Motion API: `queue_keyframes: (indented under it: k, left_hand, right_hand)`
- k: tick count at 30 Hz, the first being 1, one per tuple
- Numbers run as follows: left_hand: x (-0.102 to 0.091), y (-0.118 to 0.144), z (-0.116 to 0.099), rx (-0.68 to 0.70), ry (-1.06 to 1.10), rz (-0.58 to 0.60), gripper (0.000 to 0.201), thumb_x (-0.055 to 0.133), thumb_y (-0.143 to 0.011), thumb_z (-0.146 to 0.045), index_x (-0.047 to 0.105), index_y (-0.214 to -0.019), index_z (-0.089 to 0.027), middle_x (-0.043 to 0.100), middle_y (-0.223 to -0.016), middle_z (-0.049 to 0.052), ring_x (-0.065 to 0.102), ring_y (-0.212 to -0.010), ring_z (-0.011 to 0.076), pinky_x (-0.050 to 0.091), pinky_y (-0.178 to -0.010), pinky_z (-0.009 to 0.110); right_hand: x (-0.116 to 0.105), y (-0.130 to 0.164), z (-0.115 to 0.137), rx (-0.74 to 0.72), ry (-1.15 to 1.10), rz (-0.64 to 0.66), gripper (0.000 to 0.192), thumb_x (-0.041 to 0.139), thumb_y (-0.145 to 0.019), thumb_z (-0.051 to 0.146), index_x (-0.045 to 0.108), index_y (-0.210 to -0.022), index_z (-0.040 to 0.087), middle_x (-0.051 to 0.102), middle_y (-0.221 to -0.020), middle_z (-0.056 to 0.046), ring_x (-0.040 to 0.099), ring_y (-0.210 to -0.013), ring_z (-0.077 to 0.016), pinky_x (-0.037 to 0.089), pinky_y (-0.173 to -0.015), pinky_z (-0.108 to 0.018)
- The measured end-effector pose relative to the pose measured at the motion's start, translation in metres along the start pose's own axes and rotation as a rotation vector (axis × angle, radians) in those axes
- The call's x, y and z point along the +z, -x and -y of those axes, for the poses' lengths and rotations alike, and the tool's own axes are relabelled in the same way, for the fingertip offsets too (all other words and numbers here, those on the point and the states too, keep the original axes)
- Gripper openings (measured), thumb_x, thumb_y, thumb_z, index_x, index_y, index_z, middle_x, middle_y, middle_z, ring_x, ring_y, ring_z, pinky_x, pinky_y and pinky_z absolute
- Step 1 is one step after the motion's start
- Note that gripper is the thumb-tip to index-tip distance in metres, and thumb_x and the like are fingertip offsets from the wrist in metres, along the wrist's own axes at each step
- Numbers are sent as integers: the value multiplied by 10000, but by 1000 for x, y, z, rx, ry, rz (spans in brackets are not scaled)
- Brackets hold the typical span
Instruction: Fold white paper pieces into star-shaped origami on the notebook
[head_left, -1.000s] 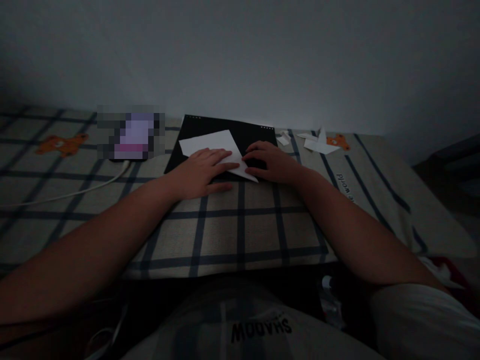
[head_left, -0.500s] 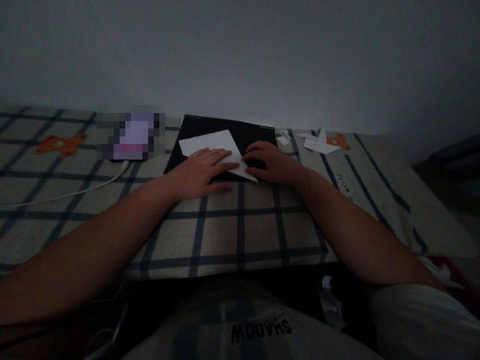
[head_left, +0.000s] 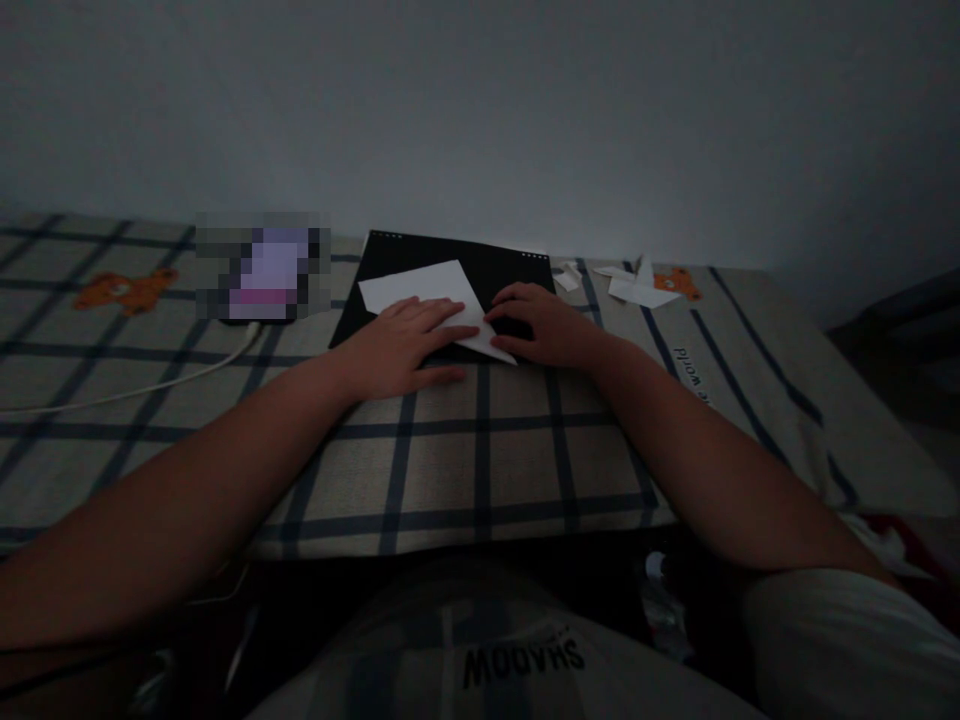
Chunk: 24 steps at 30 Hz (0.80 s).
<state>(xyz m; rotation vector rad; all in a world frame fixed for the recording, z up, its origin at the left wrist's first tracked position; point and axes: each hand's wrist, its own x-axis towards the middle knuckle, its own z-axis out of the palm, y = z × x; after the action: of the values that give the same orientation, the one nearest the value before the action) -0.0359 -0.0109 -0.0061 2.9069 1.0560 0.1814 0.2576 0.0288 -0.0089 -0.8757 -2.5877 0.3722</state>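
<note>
A folded sheet of white paper (head_left: 424,283) lies on a black notebook or pad (head_left: 480,255), its narrow point toward the front right. Across the paper's lower left part lies my left hand (head_left: 409,345), flat with its fingers stretched out and the thumb apart. My right hand (head_left: 540,325) rests at the paper's right edge, fingers bent and spread, with a gap between thumb and forefinger. Its fingertips touch or nearly touch the folded edge; I cannot tell which. The part of the paper beneath my left hand is hidden.
A blurred phone (head_left: 266,270) with a white cable (head_left: 180,380) lies to the left. Small white paper pieces (head_left: 568,276) and a folded paper figure (head_left: 641,285) are at the right. A checked cloth (head_left: 480,470) covers the table, which meets a wall (head_left: 480,120) behind.
Both hands and the paper stay practically where they were. Only a very slight shift of the whole view shows.
</note>
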Motion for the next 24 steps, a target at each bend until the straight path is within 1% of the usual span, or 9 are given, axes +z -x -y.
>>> queue_keyframes:
  k: [6, 9, 14, 19, 21, 24]
  left_hand:
    - [0, 0, 0, 21, 1, -17, 723, 468, -1096, -663, 521, -1652, -204, 411, -1763, 211, 417, -1612, 404, 323, -1306, 637]
    - [-1, -1, 0, 21, 6, -25, 724, 472, -1095, -658, 532, -1644, -191, 415, -1756, 227, 424, -1600, 423, 336, -1292, 655]
    - [-1, -1, -1, 7, 7, -9, 720, 494, -1089, -650, 526, -1652, -201, 408, -1764, 213, 422, -1601, 429, 332, -1299, 647]
    - [-1, -1, 0, 6, 0, 4, 732, 492, -1092, -652, 516, -1661, -192, 390, -1769, 231, 417, -1604, 450, 323, -1299, 668]
    - [-1, -1, -1, 7, 3, -3, 733, 491, -1090, -659, 524, -1658, -197, 399, -1765, 230, 422, -1603, 451, 330, -1296, 671]
    - [-2, 0, -2, 8, -12, -5, 723, 472, -1097, -660, 531, -1653, -200, 411, -1759, 227, 427, -1603, 441, 342, -1292, 664]
  right_hand:
    - [0, 1, 1, 6, -6, -3, 364, 686, -981, 387, 783, -1285, 211, 689, -1379, -151, 614, -1300, -351, 478, -1150, -569]
    - [0, 1, -1, 4, -2, -7, 364, 684, -979, 390, 783, -1282, 213, 695, -1366, -146, 618, -1284, -346, 480, -1142, -562]
    - [1, 0, -1, 2, 2, -2, 369, 684, -979, 393, 780, -1287, 215, 696, -1369, -145, 616, -1276, -342, 477, -1138, -551]
    - [1, 0, 0, 3, 15, -1, 395, 670, -987, 406, 778, -1294, 184, 689, -1380, -164, 621, -1270, -348, 486, -1120, -547]
    - [1, 1, 0, -2, 16, -4, 405, 669, -986, 405, 776, -1300, 172, 692, -1378, -174, 626, -1264, -353, 491, -1111, -548]
    - [2, 1, 0, -6, 11, -11, 397, 678, -980, 408, 780, -1297, 191, 698, -1368, -163, 631, -1260, -347, 498, -1107, -538]
